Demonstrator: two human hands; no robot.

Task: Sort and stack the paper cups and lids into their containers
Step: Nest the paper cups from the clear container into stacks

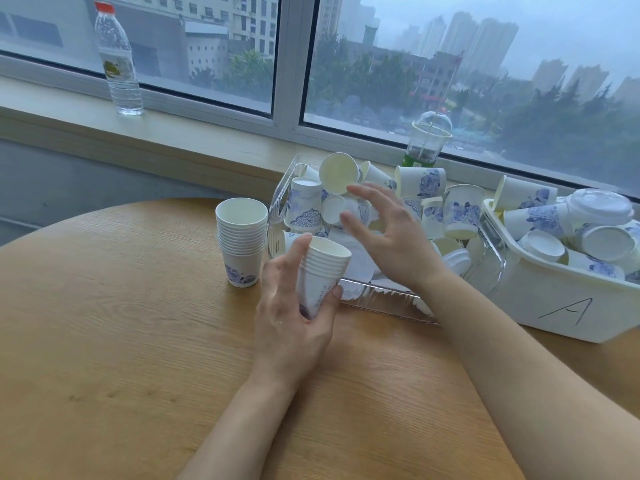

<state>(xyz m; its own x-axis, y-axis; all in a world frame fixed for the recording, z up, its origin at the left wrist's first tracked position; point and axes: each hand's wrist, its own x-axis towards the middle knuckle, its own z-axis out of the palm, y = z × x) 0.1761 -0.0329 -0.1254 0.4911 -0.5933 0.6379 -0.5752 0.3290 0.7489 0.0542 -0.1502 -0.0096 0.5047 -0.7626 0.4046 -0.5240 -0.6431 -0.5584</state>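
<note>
1. The left hand is gripping a short nested stack of white paper cups with blue print, thumb on one side and fingers curled round the other; the stack is tilting slightly, mouth upward, just above the round wooden table.
2. The right hand is hovering with fingers spread and relaxed, holding nothing, over the clear plastic bin lying just beyond the held stack.
3. Loose white paper cups with blue floral print are lying jumbled in the clear bin, some on their sides, some upside down; the fingertips of the right hand are reaching close to a cup showing its open mouth.
4. A taller nested stack of white paper cups is standing upright on the table, just left of the clear bin and near the left hand.
5. A white plastic bin marked with the letter A is sitting to the right of the clear bin, holding more cups and white lids.
6. A clear water bottle with a red cap and a clear domed-lid cup with green contents are standing on the windowsill.
</note>
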